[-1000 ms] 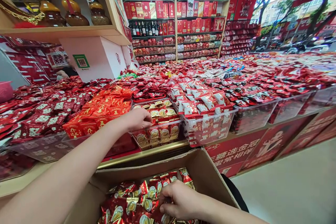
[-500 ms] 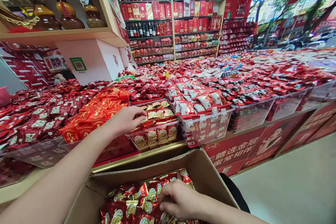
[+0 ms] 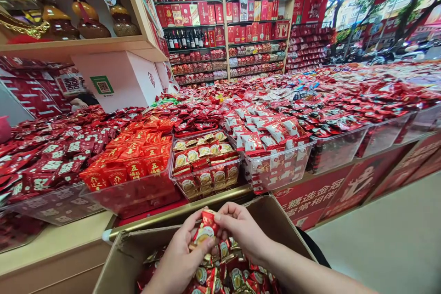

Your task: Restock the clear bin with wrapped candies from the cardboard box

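Just above the cardboard box [image 3: 272, 213], the left hand [image 3: 182, 250] and the right hand [image 3: 243, 227] are holding one red-and-gold wrapped candy [image 3: 207, 227], the left cradling it with its thumb across the front, the right pinching its upper end narrowly. Below them, more wrapped candies [image 3: 237, 278] are lying loose inside the box. Its far rim is running just beside the gold-trimmed edge of the counter [image 3: 69, 232], and the right forearm is crossing its right wall. Beyond that edge, a see-through bin [image 3: 206, 169] of stacked candies is standing between orange-red packets [image 3: 136, 151] and white-and-red packets [image 3: 272, 133], a narrow gap showing on its right. Rightward, pale floor [image 3: 372, 225] is spreading along the counter's front.
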Demonstrator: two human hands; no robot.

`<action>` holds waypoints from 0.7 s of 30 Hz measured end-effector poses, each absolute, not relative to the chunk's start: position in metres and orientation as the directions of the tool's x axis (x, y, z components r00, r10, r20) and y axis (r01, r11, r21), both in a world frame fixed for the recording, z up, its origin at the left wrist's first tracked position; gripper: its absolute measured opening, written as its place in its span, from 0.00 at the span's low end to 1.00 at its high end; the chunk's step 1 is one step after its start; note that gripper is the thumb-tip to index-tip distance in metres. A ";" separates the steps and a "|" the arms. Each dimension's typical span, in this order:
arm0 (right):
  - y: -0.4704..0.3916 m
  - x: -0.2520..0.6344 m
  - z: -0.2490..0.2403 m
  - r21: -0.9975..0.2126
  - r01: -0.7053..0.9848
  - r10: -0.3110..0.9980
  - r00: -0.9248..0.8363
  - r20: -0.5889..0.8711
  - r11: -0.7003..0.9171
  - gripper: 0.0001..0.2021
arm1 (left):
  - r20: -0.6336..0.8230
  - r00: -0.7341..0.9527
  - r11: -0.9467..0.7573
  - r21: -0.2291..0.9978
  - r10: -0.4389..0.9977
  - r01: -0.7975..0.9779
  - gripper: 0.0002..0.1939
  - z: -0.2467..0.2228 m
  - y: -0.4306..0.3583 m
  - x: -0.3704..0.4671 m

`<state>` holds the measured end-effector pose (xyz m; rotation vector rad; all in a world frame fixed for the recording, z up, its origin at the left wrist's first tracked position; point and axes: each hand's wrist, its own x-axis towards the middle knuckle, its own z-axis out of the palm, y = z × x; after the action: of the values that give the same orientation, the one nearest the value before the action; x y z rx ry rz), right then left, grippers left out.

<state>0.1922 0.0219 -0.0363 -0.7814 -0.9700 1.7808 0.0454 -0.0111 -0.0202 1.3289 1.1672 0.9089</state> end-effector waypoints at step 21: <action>0.019 0.180 -0.056 -0.917 -0.342 0.929 -0.363 -0.072 -0.204 0.14 | -0.096 0.296 0.052 0.987 0.950 0.152 0.16 -0.026 -0.013 0.033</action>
<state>0.1797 0.0188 -0.0555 -0.8277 -1.0808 1.7268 0.0325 -0.0126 -0.0257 1.3858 1.1121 0.8550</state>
